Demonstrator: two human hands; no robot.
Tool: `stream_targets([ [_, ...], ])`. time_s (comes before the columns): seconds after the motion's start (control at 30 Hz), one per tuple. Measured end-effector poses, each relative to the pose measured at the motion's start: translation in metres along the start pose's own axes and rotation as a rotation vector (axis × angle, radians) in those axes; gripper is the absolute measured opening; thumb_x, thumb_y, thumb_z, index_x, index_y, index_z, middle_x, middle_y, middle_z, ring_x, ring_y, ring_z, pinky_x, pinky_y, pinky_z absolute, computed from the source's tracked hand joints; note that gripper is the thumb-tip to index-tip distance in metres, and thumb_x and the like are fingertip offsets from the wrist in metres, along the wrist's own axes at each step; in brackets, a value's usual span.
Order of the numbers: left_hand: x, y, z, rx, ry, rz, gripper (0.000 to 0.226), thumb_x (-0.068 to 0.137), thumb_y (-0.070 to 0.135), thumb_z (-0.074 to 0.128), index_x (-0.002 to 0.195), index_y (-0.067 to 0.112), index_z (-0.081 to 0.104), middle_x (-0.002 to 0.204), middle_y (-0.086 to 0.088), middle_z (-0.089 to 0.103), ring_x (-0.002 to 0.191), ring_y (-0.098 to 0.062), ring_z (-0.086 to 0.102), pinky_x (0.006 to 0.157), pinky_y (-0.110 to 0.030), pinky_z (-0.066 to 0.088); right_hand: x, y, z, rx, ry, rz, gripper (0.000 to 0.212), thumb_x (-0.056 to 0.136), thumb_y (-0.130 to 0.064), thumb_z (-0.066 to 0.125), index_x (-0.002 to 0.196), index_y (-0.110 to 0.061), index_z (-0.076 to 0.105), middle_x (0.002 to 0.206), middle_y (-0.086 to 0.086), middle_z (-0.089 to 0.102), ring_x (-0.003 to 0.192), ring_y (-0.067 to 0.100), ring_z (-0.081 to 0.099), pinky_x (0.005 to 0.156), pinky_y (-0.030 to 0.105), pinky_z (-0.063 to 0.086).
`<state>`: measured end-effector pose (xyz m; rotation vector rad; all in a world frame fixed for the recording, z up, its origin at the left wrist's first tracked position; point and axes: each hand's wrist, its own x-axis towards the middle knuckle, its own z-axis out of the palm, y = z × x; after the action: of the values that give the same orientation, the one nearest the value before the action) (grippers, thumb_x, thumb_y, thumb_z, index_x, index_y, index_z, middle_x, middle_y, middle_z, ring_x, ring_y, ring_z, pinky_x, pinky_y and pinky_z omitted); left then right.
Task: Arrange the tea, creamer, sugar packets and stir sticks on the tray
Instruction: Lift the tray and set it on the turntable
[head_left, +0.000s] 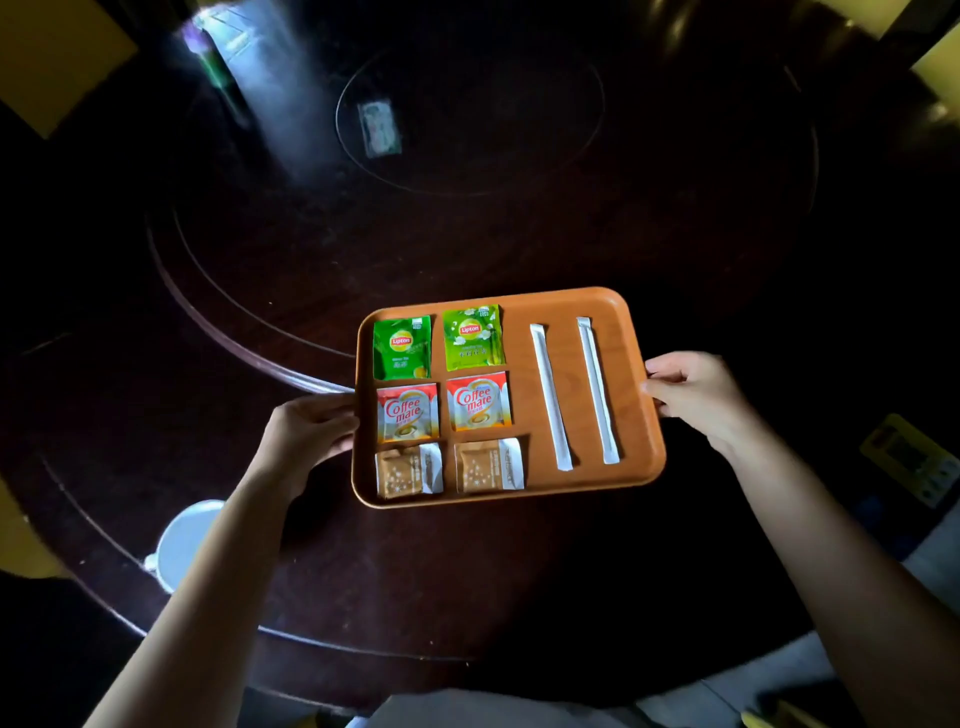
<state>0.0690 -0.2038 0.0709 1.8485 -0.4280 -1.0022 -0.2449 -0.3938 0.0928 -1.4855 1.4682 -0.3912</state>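
Observation:
An orange tray lies on the dark round table. On its left half, two green Lipton tea packets form the top row. Two red Coffee mate creamer packets sit below them, and two brown sugar packets fill the bottom row. Two white paper-wrapped stir sticks lie side by side on the right half. My left hand grips the tray's left edge. My right hand grips its right edge.
The dark wooden table has a glass turntable at the back with a small packet on it. A white round object sits by my left forearm. A yellow device lies at the far right.

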Motion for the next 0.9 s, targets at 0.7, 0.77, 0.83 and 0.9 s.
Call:
stream_targets([
  [0.7,0.158,0.062,0.028,0.123,-0.001,0.023,0.032,0.08,-0.01,0.058,0.11,-0.002,0.062,0.082,-0.006,0.064,0.069,-0.013,0.064,0.057,-0.014,0.055,0.151,-0.052,0.031,-0.106,0.143,0.07,0.026,0.083,0.002,0.06,0.109,0.0,0.062,0.108,0.019,0.065,0.094,0.032,0.064,0.083,0.043,0.055],
  [0.77,0.161,0.059,0.029,0.138,0.002,0.024,0.033,0.08,-0.011,0.057,0.111,-0.002,0.061,0.082,-0.005,0.064,0.069,-0.013,0.064,0.056,-0.013,0.055,0.156,-0.048,0.035,-0.116,0.145,0.068,0.024,0.083,0.001,0.061,0.107,0.0,0.063,0.107,0.019,0.066,0.094,0.031,0.064,0.083,0.043,0.055],
  [0.83,0.162,0.055,0.031,0.147,0.02,0.034,0.034,0.08,-0.011,0.056,0.11,0.003,0.062,0.079,-0.005,0.064,0.058,-0.005,0.065,0.053,-0.012,0.053,0.159,-0.046,0.039,-0.126,0.149,0.049,0.022,0.082,0.001,0.062,0.104,0.0,0.064,0.106,0.018,0.066,0.097,0.031,0.063,0.087,0.047,0.054],
  [0.9,0.163,0.051,0.032,0.155,0.047,0.052,0.038,0.08,-0.012,0.056,0.112,0.008,0.061,0.077,-0.003,0.063,0.051,0.001,0.064,0.053,-0.011,0.053,0.162,-0.044,0.042,-0.141,0.15,0.035,0.021,0.082,0.002,0.061,0.103,0.0,0.064,0.106,0.018,0.066,0.098,0.031,0.063,0.088,0.048,0.053],
])
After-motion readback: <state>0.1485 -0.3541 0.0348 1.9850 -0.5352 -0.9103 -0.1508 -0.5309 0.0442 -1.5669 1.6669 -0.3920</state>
